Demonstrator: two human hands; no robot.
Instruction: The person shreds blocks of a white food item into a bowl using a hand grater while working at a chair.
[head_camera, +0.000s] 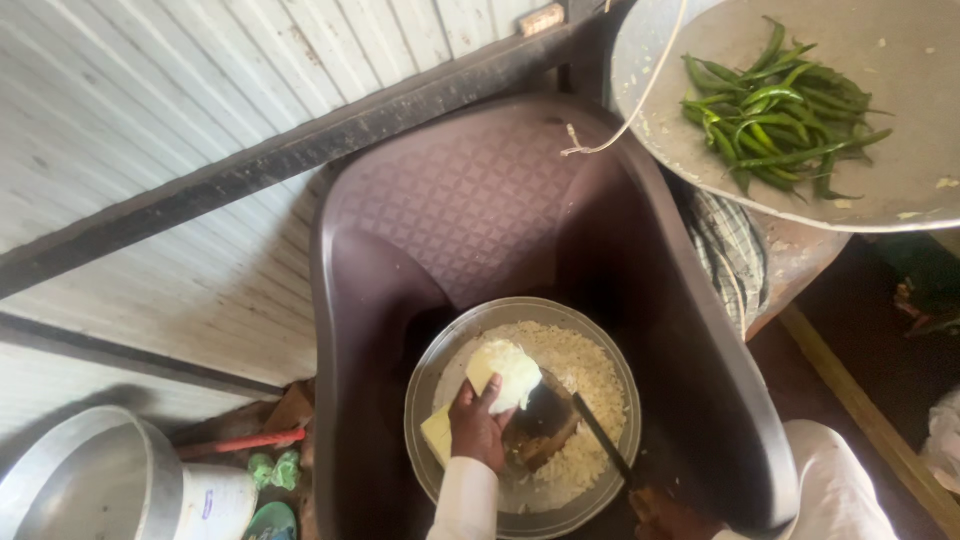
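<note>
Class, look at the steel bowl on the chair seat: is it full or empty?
Partly full. The bowl holds white shreds across its bottom, and the left hand presses a white chunk inside it.

A makeshift cooking spot: green chillies (780, 110) on a metal tray (900, 190), shredded food filling a steel bowl (425, 400), corrugated wall (150, 90)

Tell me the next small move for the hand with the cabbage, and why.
Probably another push of the cabbage down across the grater. The left hand grips the piece against the grater, which leans in the bowl over a heap of shreds, and a good chunk of cabbage remains. The right hand is hard to make out at the picture's lower edge.
</note>
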